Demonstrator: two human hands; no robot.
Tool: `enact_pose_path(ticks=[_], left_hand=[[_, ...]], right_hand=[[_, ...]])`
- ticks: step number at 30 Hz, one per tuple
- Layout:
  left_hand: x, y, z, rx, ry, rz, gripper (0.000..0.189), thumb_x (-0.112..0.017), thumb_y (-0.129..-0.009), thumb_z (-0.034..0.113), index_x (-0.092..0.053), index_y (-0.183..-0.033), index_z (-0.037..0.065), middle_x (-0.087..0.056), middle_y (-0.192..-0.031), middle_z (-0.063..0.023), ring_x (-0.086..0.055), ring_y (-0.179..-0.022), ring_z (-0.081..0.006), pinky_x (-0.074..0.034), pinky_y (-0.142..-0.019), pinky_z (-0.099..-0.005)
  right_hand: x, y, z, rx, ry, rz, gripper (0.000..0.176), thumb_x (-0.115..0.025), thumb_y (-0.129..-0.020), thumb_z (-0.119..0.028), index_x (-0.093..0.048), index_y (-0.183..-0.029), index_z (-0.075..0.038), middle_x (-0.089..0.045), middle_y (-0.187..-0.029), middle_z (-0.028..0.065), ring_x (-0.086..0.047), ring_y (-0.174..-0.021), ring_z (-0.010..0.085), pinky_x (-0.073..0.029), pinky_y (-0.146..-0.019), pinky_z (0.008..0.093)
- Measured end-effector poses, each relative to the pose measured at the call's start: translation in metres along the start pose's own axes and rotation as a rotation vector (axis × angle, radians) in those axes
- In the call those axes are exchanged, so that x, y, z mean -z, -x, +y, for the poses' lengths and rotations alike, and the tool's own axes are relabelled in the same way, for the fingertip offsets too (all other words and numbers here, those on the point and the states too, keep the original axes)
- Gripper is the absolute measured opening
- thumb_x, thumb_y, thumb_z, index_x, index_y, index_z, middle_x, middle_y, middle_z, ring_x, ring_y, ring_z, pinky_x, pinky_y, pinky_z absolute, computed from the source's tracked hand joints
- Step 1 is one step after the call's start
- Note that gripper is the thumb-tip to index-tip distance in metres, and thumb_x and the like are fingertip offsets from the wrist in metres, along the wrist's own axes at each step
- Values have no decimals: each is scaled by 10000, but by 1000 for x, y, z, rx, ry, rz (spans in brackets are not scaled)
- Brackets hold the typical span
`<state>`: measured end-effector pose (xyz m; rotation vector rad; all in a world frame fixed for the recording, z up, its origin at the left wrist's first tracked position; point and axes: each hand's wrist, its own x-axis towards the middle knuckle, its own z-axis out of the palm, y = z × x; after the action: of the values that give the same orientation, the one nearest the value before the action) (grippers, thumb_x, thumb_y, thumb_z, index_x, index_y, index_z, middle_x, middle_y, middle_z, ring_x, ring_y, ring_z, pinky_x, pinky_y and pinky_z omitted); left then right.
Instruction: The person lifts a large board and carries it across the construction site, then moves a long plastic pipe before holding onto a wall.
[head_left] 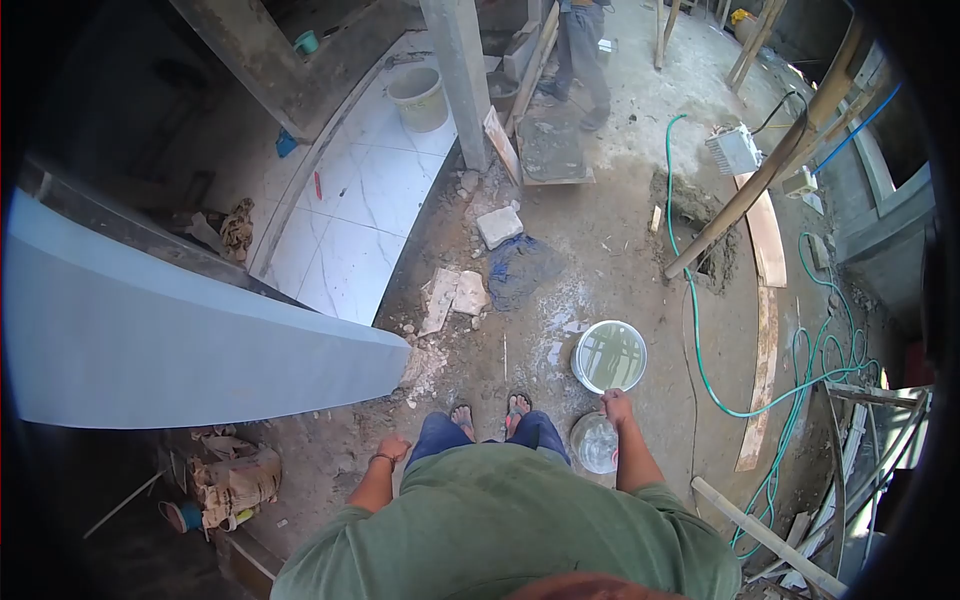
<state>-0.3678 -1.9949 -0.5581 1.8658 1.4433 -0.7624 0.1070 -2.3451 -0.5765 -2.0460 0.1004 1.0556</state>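
A round white bucket (609, 357) full of greenish water stands on the ground ahead and to the right of my feet. My right hand (617, 404) is closed at the near edge of this bucket, where its rim or handle is; which one is too small to tell. Just below the bucket, a clear, rounded container (594, 443) sits on the ground, partly beside my right forearm. My left hand (394, 447) hangs at my left side above the ground, its fingers loosely curled, and what they hold, if anything, cannot be made out.
A co-worker (583, 50) stands at the top beside a mortar board (553, 150). Broken blocks (499, 227) lie ahead. A green hose (700, 370), wooden planks (763, 370) and a leaning pole (740, 207) are right. White tiles (350, 210) and another bucket (418, 100) are left.
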Motion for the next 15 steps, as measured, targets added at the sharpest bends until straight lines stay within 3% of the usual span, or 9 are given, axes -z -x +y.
enact_pose_path(ticks=[2,3,6,8,10,13,15], left_hand=[[14,17,36,-45,55,-27,362,-558,-761,357,-631,-905,32,-609,-939,-205,-567,-917,-363,-441,-795,-387],[12,8,40,-94,72,-43,393,-577,-766,354,-609,-974,23,-609,-977,-203,-568,-941,-340,-436,-817,-359],[29,26,77,-112,281,154,425,-595,-775,320,-574,-1057,3,-604,-1018,-195,-565,-984,-306,-431,-837,-342],[37,24,86,-136,327,146,465,-604,-773,315,-547,-1111,1,-592,-1067,-187,-556,-1021,-293,-427,-859,-338],[39,26,89,-126,378,140,478,-601,-759,350,-560,-1122,42,-585,-1103,-180,-550,-1042,-313,-428,-880,-349],[37,27,83,-42,366,147,476,-613,-750,346,-565,-1114,44,-587,-1093,-188,-552,-1039,-307,-429,-878,-352],[24,22,64,-1,307,117,476,-619,-745,344,-567,-1111,46,-592,-1087,-181,-554,-1038,-304,-430,-878,-349]], right_hand=[[-4,-27,24,-18,72,-104,246,-561,-751,-156,-554,-962,-29,-590,-786,86,-573,-600,200,-442,-463,314],[-8,-49,48,-8,124,-136,253,-577,-754,-170,-563,-953,-14,-593,-770,103,-579,-607,216,-458,-472,327],[-19,-117,151,298,432,-252,249,-578,-763,-182,-573,-946,-14,-598,-785,118,-586,-626,237,-471,-479,342],[-18,-91,119,227,510,-249,224,-592,-732,-189,-639,-929,-92,-623,-901,128,-584,-837,283,-464,-711,377],[-15,-82,124,209,540,-275,228,-599,-718,-195,-669,-924,-124,-636,-952,137,-586,-935,310,-461,-818,392],[-13,-80,102,211,458,-275,229,-591,-732,-179,-635,-931,-73,-622,-877,144,-584,-807,292,-464,-697,377],[-13,-76,71,94,349,-196,220,-574,-756,-133,-581,-932,-1,-591,-758,141,-569,-583,239,-467,-488,356]])
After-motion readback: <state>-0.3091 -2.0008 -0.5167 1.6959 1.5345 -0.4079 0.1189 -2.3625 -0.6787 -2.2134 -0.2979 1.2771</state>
